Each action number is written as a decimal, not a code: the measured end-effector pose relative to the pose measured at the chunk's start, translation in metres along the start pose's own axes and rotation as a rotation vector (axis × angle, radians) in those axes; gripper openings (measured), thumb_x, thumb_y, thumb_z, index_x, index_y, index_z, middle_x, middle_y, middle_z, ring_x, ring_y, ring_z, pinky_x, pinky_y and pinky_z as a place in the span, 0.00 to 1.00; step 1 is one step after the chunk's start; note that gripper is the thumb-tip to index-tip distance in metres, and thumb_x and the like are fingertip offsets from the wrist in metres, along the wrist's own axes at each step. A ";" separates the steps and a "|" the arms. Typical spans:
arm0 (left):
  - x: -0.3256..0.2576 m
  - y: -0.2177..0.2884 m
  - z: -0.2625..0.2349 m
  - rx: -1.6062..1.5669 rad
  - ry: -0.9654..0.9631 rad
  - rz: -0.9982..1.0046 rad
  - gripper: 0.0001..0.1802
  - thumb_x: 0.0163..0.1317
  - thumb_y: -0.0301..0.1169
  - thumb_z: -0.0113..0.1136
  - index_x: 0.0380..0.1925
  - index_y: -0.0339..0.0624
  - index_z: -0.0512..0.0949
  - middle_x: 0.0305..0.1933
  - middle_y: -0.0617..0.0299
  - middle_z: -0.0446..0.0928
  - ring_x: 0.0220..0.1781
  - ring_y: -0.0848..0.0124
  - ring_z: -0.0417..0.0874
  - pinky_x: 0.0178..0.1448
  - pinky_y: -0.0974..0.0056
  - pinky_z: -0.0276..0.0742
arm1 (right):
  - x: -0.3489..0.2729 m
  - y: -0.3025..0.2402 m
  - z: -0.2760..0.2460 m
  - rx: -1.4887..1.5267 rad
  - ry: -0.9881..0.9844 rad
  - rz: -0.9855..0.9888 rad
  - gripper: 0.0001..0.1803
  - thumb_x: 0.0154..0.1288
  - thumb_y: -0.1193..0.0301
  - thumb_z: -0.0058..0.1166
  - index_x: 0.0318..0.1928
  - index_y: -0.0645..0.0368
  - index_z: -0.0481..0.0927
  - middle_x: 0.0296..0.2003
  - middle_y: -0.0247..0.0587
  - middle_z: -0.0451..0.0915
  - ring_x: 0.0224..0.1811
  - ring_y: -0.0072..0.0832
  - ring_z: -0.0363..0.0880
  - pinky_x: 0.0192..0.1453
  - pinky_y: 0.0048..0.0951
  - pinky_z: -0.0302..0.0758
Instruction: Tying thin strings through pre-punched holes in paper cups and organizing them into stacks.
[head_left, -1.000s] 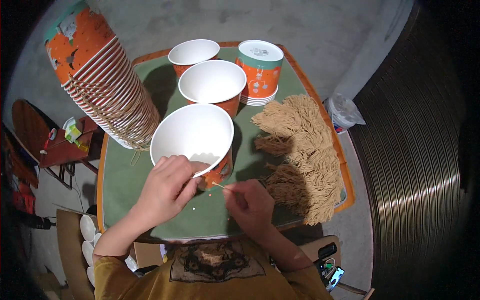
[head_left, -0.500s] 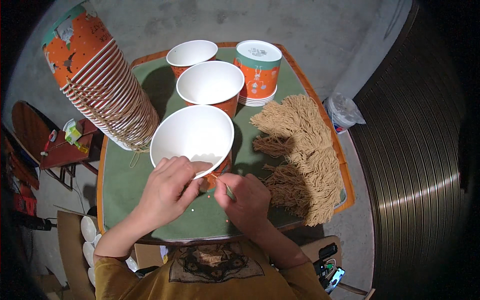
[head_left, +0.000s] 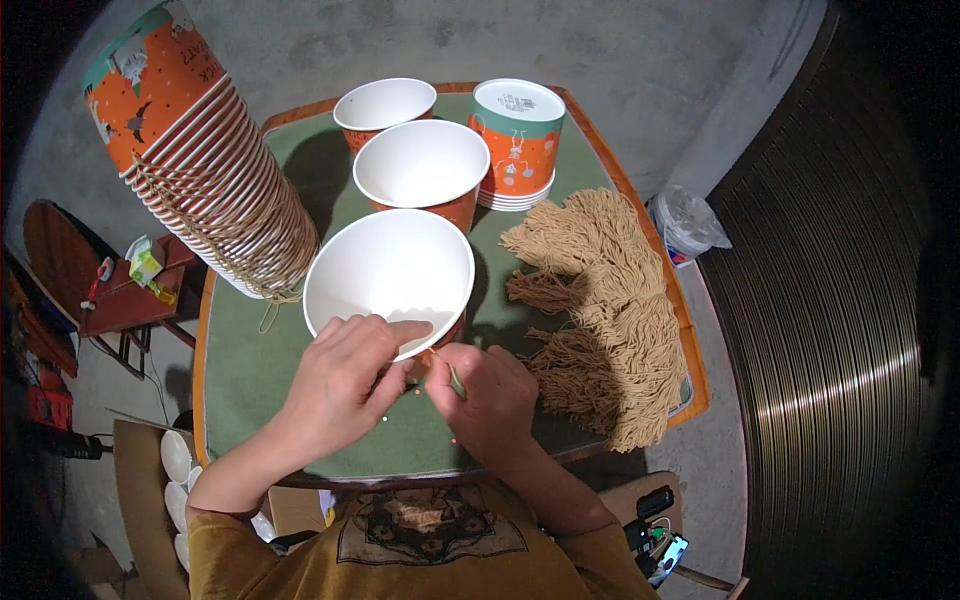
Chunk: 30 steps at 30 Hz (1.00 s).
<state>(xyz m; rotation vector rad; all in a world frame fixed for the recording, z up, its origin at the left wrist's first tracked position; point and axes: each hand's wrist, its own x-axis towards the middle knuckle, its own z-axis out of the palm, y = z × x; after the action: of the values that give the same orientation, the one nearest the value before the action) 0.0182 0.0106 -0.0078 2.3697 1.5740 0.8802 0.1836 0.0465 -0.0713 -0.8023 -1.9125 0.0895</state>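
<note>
The nearest white-lined paper bucket (head_left: pixel 390 260) tilts toward me on the green tabletop. My left hand (head_left: pixel 345 375) is closed on its near rim, fingers inside and thumb outside. Against the outside of that rim, my right hand (head_left: pixel 487 395) is closed round a small thin tool (head_left: pixel 457 382); only a pale greenish piece and a fine tip show, so its kind is unclear. Two more open paper buckets, one in the middle (head_left: pixel 420 165) and one at the back (head_left: pixel 385 103), stand in line behind. Tiny white and orange bits lie below my hands.
A tall leaning stack of orange buckets (head_left: pixel 215 170) with cords hanging along it stands at the left. Several upside-down buckets (head_left: pixel 517 140) are stacked at back right. A heap of tan cord (head_left: pixel 620 310) covers the table's right side. A cardboard box (head_left: pixel 140 480) sits at lower left.
The nearest bucket has shifted slightly to the right. My right hand has moved a little left, closer against the rim; my left hand keeps its grip.
</note>
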 end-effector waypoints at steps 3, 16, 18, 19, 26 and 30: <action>0.000 0.002 0.002 -0.015 0.004 0.011 0.17 0.55 0.25 0.59 0.47 0.41 0.75 0.29 0.58 0.73 0.34 0.60 0.76 0.40 0.58 0.68 | -0.001 0.000 0.000 -0.037 0.008 -0.003 0.15 0.47 0.76 0.63 0.32 0.54 0.70 0.23 0.33 0.71 0.22 0.33 0.73 0.26 0.35 0.70; 0.021 -0.006 0.001 -0.322 -0.358 -0.162 0.10 0.67 0.31 0.51 0.46 0.43 0.75 0.38 0.51 0.79 0.40 0.54 0.80 0.44 0.55 0.74 | -0.011 0.004 -0.009 0.026 -0.033 0.110 0.09 0.50 0.76 0.61 0.28 0.53 0.74 0.17 0.35 0.69 0.19 0.34 0.70 0.22 0.36 0.67; 0.027 -0.005 0.001 -0.341 -0.441 -0.203 0.10 0.67 0.32 0.51 0.44 0.44 0.76 0.38 0.51 0.78 0.39 0.52 0.80 0.43 0.54 0.73 | -0.012 0.006 -0.010 0.020 -0.045 0.135 0.08 0.50 0.76 0.61 0.28 0.54 0.74 0.17 0.35 0.69 0.18 0.33 0.70 0.22 0.34 0.67; 0.030 -0.004 0.002 -0.343 -0.459 -0.199 0.08 0.67 0.32 0.51 0.42 0.43 0.75 0.37 0.51 0.78 0.39 0.52 0.79 0.42 0.53 0.73 | -0.012 0.007 -0.011 0.015 -0.042 0.136 0.08 0.50 0.76 0.61 0.28 0.54 0.74 0.17 0.35 0.69 0.18 0.33 0.70 0.22 0.34 0.67; 0.035 -0.011 0.011 -0.053 -0.166 0.051 0.05 0.64 0.30 0.52 0.35 0.39 0.72 0.30 0.50 0.73 0.35 0.52 0.76 0.42 0.52 0.72 | -0.006 0.013 -0.027 0.225 -0.186 0.452 0.07 0.59 0.69 0.61 0.35 0.54 0.76 0.21 0.37 0.74 0.20 0.31 0.75 0.26 0.32 0.72; 0.041 -0.007 0.006 -0.098 -0.039 0.102 0.05 0.63 0.28 0.54 0.35 0.38 0.72 0.32 0.52 0.70 0.37 0.53 0.75 0.42 0.53 0.72 | 0.017 0.020 -0.043 0.434 -0.240 0.621 0.08 0.63 0.66 0.58 0.38 0.54 0.77 0.18 0.37 0.73 0.19 0.26 0.75 0.25 0.29 0.71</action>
<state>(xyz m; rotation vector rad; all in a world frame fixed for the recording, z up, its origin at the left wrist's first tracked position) 0.0270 0.0510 -0.0001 2.4009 1.3730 0.9028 0.2245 0.0595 -0.0447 -1.0843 -1.6996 0.9822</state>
